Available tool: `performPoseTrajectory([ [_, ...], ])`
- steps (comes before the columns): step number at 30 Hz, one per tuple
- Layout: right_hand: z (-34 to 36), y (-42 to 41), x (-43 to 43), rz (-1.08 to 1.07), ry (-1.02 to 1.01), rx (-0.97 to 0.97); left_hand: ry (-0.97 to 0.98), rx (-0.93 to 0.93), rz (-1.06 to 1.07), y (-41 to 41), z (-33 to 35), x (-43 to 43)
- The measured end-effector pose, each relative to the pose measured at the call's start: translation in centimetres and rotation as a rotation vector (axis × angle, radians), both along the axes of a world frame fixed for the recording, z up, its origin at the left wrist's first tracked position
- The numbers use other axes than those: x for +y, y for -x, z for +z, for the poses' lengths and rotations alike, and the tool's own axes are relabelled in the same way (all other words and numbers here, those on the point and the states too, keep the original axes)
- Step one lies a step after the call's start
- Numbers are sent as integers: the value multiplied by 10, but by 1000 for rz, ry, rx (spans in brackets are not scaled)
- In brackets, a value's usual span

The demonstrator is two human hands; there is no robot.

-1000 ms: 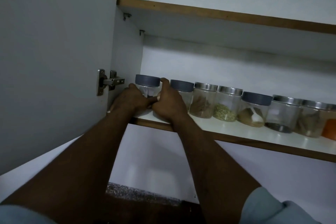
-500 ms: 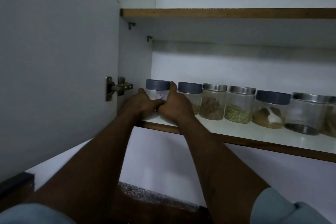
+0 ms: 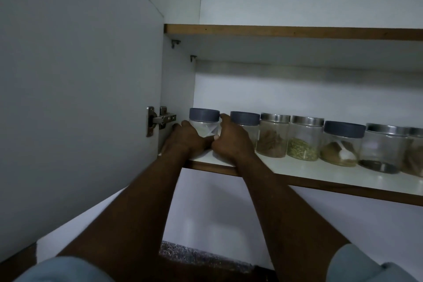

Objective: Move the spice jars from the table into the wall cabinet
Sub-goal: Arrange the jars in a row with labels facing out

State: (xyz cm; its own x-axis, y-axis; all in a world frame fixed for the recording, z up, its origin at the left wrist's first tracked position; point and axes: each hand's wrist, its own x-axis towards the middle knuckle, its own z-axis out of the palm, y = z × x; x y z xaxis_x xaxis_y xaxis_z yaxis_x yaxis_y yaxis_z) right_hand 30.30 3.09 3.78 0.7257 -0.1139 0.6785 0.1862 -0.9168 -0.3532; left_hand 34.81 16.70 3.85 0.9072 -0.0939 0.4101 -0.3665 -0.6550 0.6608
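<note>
cabinet door [image 3: 80, 98]: open, fills the left of the frame; sits a bit further right in the frame than 0.5 s ago, so the view shifted.
wall cabinet [image 3: 178, 89]: white inside. More of the compartment above the upper shelf [image 3: 297, 33] shows than 1 s ago, and that shelf's edge now runs level.
lower shelf [image 3: 320, 178]: white top, brown front edge, carries all the jars.
jar row [image 3: 303, 144]: six jars standing upright side by side, centre to right edge, grey and steel lids, last one cut off. Same order as before; the orange-filled jar seen at far right 1 s ago is out of frame.
left hand [image 3: 187, 139]: fingers [image 3: 185, 125] wrapped round the left side of the end jar, same hold as before.
right hand [image 3: 233, 142]: grasping the jar's right side, thumb up by the lid rim, wedged against the next jar; unchanged.
end jar [image 3: 204, 119]: grey lid, clear glass, upright on the lower shelf at the row's left end, near the cabinet's side wall, centre of frame; same spot as 0.5 s ago.
hinge [image 3: 159, 120]: steel, just left of the left hand.
</note>
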Motion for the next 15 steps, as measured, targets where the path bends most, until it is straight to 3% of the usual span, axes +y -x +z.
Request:
performPoseTrajectory([
  [10, -2, -5, -2, 17, -40, 5, 138, 52, -83, -8, 1, 1],
  [15, -1, -6, 0, 61, -17, 96, 45, 78, -44, -9, 2, -3],
])
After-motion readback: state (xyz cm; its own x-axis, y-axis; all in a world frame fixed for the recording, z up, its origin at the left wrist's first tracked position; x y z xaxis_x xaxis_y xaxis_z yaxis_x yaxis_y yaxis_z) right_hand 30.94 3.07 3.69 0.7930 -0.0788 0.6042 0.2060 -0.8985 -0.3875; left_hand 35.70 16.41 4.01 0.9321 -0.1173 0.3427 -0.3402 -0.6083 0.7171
